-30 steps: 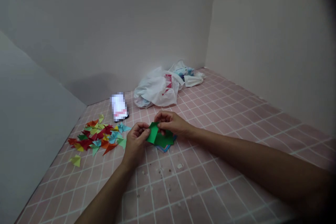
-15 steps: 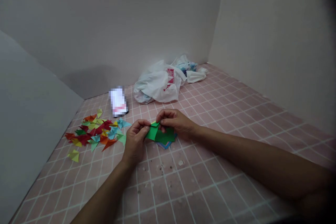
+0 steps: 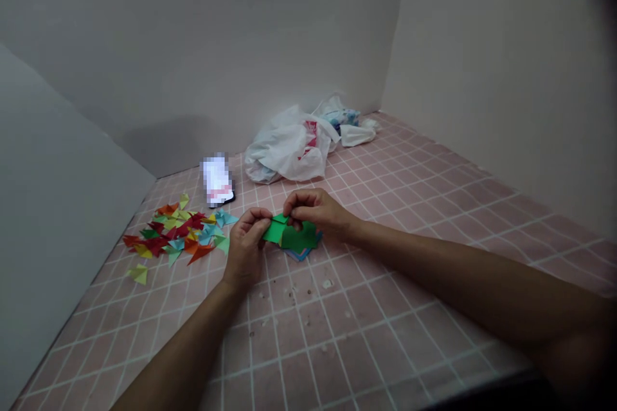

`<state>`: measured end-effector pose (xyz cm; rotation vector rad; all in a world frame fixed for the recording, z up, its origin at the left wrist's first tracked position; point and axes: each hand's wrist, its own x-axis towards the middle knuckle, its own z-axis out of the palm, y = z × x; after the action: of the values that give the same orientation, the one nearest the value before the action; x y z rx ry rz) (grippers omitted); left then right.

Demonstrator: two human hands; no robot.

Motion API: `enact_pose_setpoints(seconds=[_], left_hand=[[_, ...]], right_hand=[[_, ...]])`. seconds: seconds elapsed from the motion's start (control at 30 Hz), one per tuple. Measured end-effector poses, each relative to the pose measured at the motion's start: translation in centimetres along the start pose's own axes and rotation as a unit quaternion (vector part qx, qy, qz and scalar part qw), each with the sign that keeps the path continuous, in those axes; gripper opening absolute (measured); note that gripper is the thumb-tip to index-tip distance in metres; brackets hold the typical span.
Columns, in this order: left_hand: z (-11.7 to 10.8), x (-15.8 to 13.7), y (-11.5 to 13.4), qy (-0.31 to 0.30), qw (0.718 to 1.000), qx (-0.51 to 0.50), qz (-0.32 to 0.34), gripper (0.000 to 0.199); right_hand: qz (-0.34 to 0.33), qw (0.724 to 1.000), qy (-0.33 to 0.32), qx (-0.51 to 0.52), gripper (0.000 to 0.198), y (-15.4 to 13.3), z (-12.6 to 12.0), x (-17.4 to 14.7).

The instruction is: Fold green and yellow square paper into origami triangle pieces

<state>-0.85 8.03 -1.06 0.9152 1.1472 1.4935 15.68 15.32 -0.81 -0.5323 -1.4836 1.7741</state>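
Note:
Between my two hands is a bright green origami paper (image 3: 274, 232), folded, with a flap turned at its upper edge. My left hand (image 3: 245, 245) is closed, pinching its left side between thumb and fingers. At the upper right corner, the thumb and index finger of my right hand (image 3: 322, 213) pinch the same piece. Just beneath and to the right lies a stack of paper sheets (image 3: 301, 241), darker green on top with blue and pinkish edges showing below. The right fingers partly hide the stack's far side.
Left of my hands lies a pile of small folded paper pieces (image 3: 180, 228) in several colours, with a yellow piece (image 3: 139, 274) apart. Behind are a phone (image 3: 216, 181) with a blurred screen and a white plastic bag (image 3: 289, 148) by the wall. Pink tiled cloth (image 3: 347, 327) covers the surface.
The view has shifted slightly, so things sit a little higher in the picture. Both hands still grip the green paper, which has tilted slightly, and the right fingers stay at its upper corner.

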Motion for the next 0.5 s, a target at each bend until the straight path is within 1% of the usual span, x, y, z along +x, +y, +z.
enact_pose_setpoints(seconds=[0.2,0.27,0.4,0.5], left_hand=[[0.04,0.26,-0.12,-0.011,1.000,0.011,-0.006,0.025],[0.10,0.23,0.03,-0.011,1.000,0.025,0.012,0.026],[0.11,0.11,0.33,-0.010,0.995,0.062,0.073,0.023],[0.01,0.09,0.34,-0.011,0.993,0.066,0.092,0.021]], right_hand=[[-0.009,1.000,-0.004,-0.009,0.009,-0.02,0.06,0.17],[-0.010,1.000,-0.002,-0.009,0.009,-0.14,0.13,0.16],[-0.013,1.000,-0.009,-0.004,0.011,-0.45,0.32,0.01],[-0.008,1.000,-0.016,0.007,0.014,-0.52,0.37,-0.08]])
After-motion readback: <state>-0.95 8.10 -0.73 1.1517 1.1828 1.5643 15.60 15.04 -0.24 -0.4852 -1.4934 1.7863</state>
